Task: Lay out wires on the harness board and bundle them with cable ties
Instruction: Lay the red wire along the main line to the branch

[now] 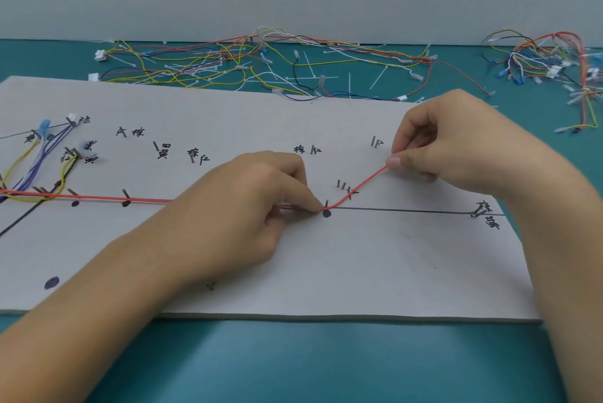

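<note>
Step in hand: routing a single red wire [362,185] along the harness board [359,272]; bundling has not begun.

Location of wire: it lies along the drawn horizontal line from the left edge of the board, passes under the left hand [248,203], bends at an upright pin [326,203] just above a black dot [326,214], and rises slantwise to the right hand [456,148].

State of grip: the left hand is curled, its index fingertip holding the wire down on the board right at the pin. The right hand pinches the free end between thumb and forefinger, slightly raised and taut.

Condition of wire: thin, pliant, smooth red insulation, no kinks seen. Its terminal is hidden in the fingers.

Next move, in my judgement: carry the free end up to its marked pin (which label is meant I cannot tell), with the bend kept seated against the pin so the laid run does not lift.

Other matter: yellow and blue wires [32,158] already laid at the board's left; loose wires [261,60] and white cable ties [378,78] on the bench [293,363] beyond.
</note>
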The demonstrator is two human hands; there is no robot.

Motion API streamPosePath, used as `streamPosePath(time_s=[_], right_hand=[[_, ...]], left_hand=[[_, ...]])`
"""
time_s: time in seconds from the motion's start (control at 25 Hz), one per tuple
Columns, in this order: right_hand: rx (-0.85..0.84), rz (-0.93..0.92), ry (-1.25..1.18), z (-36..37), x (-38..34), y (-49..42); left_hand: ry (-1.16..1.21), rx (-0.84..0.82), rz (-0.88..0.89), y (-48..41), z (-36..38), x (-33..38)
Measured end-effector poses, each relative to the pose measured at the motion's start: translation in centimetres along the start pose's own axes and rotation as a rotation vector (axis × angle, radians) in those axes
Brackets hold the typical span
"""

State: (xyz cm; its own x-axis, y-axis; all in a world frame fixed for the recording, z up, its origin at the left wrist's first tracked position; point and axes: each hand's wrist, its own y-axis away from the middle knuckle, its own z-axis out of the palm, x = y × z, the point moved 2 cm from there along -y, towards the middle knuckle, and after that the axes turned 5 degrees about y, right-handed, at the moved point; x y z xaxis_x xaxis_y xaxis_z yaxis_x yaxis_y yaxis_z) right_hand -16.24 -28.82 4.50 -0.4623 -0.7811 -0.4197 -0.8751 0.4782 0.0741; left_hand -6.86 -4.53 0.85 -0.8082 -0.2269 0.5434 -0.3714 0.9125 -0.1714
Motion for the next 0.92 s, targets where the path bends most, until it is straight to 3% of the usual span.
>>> streamPosePath(time_s=[0.4, 0.72, 0.92], right_hand=[[0.273, -0.043, -0.205, 1.4, 0.6, -2.0], [0.28, 0.014, -0.175, 2.4, 0.4, -2.9], [0.241, 0.011, -0.017, 2.5, 0.0, -2.7]], left_hand=[[0.042, -0.007, -0.034, 0.0, -0.1, 0.3], [0.021, -0.026, -0.034, 0.0, 0.0, 0.5], [0.033, -0.027, -0.039, 0.1, 0.0, 0.6]])
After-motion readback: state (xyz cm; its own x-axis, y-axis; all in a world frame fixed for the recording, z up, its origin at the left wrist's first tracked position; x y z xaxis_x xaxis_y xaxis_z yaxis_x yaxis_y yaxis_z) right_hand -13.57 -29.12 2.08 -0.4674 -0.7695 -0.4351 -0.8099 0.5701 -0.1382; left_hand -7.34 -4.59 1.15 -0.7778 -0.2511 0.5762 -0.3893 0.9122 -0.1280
